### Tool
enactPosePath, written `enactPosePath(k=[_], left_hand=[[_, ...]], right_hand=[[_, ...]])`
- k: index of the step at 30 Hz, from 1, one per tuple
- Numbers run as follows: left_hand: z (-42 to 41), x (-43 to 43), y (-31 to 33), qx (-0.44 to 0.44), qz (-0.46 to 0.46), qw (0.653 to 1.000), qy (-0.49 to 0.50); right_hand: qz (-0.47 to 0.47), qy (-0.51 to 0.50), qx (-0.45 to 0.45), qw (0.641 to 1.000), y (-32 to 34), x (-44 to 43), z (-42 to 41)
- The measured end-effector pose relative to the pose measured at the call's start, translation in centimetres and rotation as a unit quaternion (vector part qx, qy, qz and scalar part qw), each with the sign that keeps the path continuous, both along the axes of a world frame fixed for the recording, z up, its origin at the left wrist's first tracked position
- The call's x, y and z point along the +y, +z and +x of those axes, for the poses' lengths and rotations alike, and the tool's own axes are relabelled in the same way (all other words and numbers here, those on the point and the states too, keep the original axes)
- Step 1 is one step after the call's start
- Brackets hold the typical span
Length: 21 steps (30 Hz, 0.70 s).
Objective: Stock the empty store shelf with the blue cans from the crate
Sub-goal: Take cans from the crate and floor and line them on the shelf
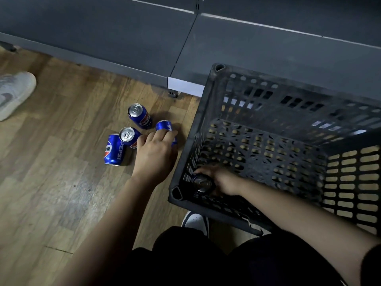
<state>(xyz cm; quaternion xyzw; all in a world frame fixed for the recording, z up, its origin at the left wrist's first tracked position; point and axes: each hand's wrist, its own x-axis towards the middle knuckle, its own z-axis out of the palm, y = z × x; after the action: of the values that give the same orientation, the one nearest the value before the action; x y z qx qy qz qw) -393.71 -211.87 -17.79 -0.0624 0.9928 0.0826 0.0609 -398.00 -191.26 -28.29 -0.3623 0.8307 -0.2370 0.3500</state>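
A person crouches beside a black crate (206, 108) on a wood floor (51, 141). The right hand (221, 179) reaches into the crate's near left corner, its fingers (201, 171) wrapped round a can (203, 183) standing there. No other can shows inside the crate.

Just left of the crate, the left hand (154, 153) lies over a blue can (165, 125), its fingers (166, 134) curled round the can's top, grasping it. Whether this one stands straight or leans is hidden by the hand. Three more blue cans (139, 115) sit on the floor further left of the crate, two upright and one on its side.

A grey shelf (268, 48) runs behind the crate, bare where it shows.

The step seems to be emptying the crate. It would go best by lifting the can in the corner straight up, clear of the crate wall, with the grip round its body. The can on its side may roll if nudged.
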Motion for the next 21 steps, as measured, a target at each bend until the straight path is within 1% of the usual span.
enactPosePath(k=[1,3,5,6,8,9,10,12,16,21], left_hand=[[0.0,0.0,0.0,0.001,0.0,1.0,0.001],[-0.1,0.1,0.1,0.003,0.002,1.0,0.007],[-0.3,0.2,0.4,0.007,0.007,1.0,0.015],[-0.4,0.3,0.7,0.009,0.01,1.0,0.018],[-0.7,0.3,1.4,0.012,0.012,1.0,0.02],[-1.0,0.3,1.8,0.013,0.011,1.0,0.02],[-1.2,0.3,2.5,0.013,0.011,1.0,0.02],[-1.8,0.6,4.2,0.011,0.022,0.999,0.022],[-2.9,1.8,9.7,0.027,0.031,0.999,0.004],[-4.5,3.7,19.5,0.045,0.051,0.998,-0.018]], right_hand=[[0.008,-0.03,-0.022,0.999,0.9,-0.7,0.0],[0.01,-0.089,-0.119,0.989,1.0,-0.9,0.7],[0.017,-0.112,-0.163,0.98,0.5,-0.8,0.9],[0.028,-0.122,-0.158,0.979,0.4,-0.7,1.0],[0.059,-0.121,-0.085,0.987,1.0,-0.3,0.5],[0.046,-0.107,-0.053,0.992,1.6,0.3,0.2],[0.044,-0.11,-0.057,0.991,2.2,0.8,-0.2],[0.017,-0.148,-0.082,0.985,4.4,1.7,-1.1],[0.032,-0.191,-0.043,0.98,11.7,3.2,-2.5],[0.025,-0.241,-0.026,0.97,23.3,5.3,-3.9]])
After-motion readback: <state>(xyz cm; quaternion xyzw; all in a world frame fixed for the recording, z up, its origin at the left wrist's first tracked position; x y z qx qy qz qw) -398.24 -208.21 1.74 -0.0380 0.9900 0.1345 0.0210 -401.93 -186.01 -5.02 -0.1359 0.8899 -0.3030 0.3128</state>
